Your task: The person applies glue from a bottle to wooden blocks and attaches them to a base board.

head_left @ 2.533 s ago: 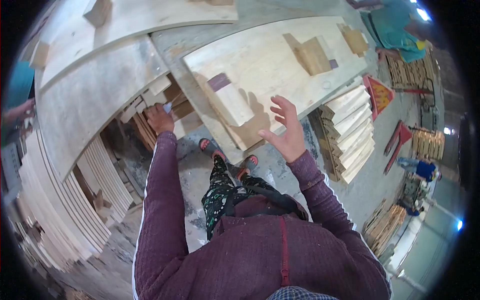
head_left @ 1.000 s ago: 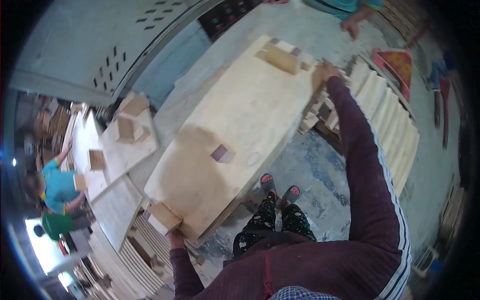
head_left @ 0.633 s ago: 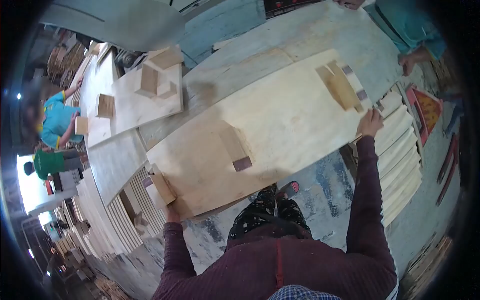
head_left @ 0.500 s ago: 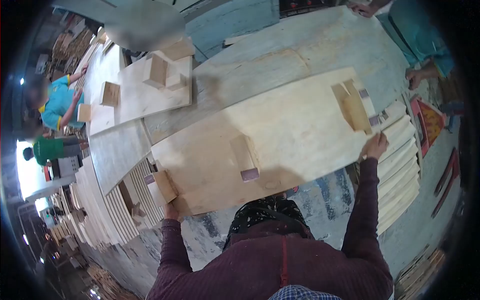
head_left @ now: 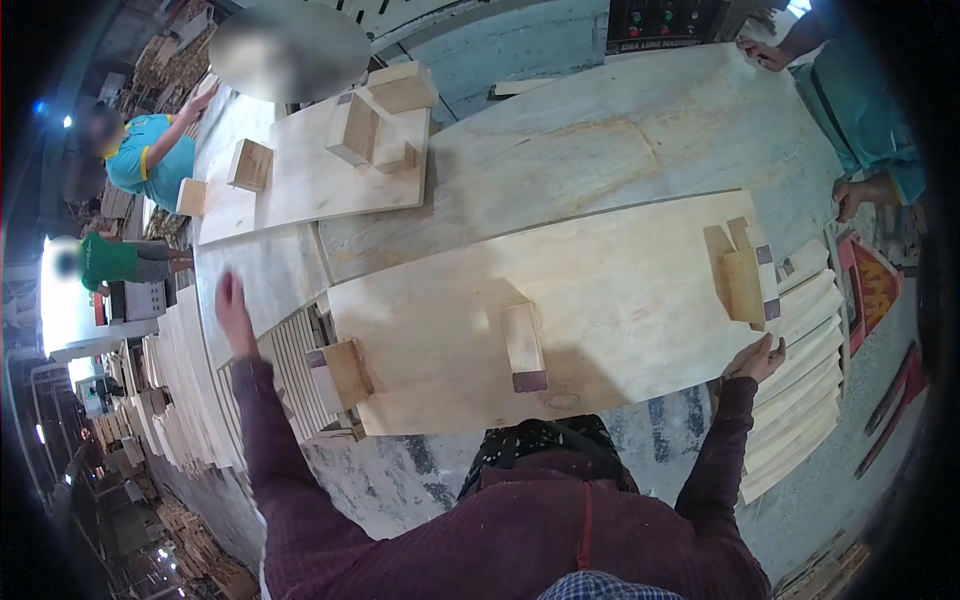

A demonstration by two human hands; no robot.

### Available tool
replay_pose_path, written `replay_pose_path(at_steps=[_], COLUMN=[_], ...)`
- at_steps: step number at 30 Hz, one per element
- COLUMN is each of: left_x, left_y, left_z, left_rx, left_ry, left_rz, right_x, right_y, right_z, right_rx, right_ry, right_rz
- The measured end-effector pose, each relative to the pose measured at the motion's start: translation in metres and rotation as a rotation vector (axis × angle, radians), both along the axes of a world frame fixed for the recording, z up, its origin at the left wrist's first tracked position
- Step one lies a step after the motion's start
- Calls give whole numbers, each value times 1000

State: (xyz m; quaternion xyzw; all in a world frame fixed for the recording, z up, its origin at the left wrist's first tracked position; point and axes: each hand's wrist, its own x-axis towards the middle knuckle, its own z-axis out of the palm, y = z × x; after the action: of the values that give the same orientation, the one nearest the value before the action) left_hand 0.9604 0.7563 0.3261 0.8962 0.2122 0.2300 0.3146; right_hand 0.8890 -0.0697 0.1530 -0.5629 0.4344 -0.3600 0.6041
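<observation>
A pale wooden board [head_left: 630, 260] lies on the worktable before me, with wooden blocks standing on it: one at the left end [head_left: 347, 373], one in the middle [head_left: 523, 340] and one at the right end [head_left: 741, 285]. My right hand [head_left: 752, 362] is closed at the board's near right corner, its fingers partly hidden. Off the board to the left, my left hand [head_left: 234, 315] hangs over the table's left part, fingers stretched out, slightly blurred and holding nothing.
A second board [head_left: 300, 190] with several blocks lies beyond on the table [head_left: 520, 150]. Stacked wooden strips [head_left: 795, 370] stand at right, more slats [head_left: 290, 360] at left. A co-worker's hand [head_left: 852, 198] rests near the right edge. Other people stand at far left.
My left hand has let go of the board's left end and moved up and left. The board appears lower and further right in view; my right hand stays at its corner.
</observation>
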Motion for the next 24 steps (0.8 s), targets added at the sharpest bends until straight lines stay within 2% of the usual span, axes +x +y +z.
replay_pose_path(at_steps=[1, 3, 4, 6, 8, 9, 10, 11, 12, 13, 16, 18, 20, 22, 24], left_x=[49, 139, 177, 237, 262, 266, 263, 257, 247, 238, 213, 207, 207, 228, 244], left_y=[-23, -56, -67, -91, -113, -124, -128, -136, -147, -157, -209, -260, -310, -365, -435], left_z=[15, -1, -12, -57, -69, -71, -75, -80, -81, -80, -77, -70, -75, -82, -86], left_rx=[-82, -178, -55, 31, -552, -553, -285, -19, -59, -98, -39, 18, 61, 54, 114], left_ry=[32, 98, 261, 234, 289, 294, 243, 181, 118, 53, 78, 116, 138, 57, 31], left_rz=[-99, -287, -299, -257, -209, -244, -267, -285, -286, -281, -223, -266, -302, -426, -422], right_x=[-2, -1, -2, -5, -10, -10, -12, -12, -8, 1, 4, -5, -6, -3, -9], right_y=[1, 2, 1, -6, -17, -20, -23, -25, -27, -14, -6, -15, -14, -8, -15], right_z=[1, -1, 2, -3, -11, -18, -25, -37, -45, -33, -22, -31, -20, 0, -7], right_rx=[31, 19, 6, 37, 67, 67, 68, -40, -146, -180, -82, -56, -153, -166, -196], right_ry=[-37, -23, -6, 19, 48, 45, 45, 66, 87, -6, -113, -90, 63, 67, 172], right_rz=[15, 7, 5, 2, -18, 0, 15, -12, -35, -58, -76, -89, -21, -47, -3])
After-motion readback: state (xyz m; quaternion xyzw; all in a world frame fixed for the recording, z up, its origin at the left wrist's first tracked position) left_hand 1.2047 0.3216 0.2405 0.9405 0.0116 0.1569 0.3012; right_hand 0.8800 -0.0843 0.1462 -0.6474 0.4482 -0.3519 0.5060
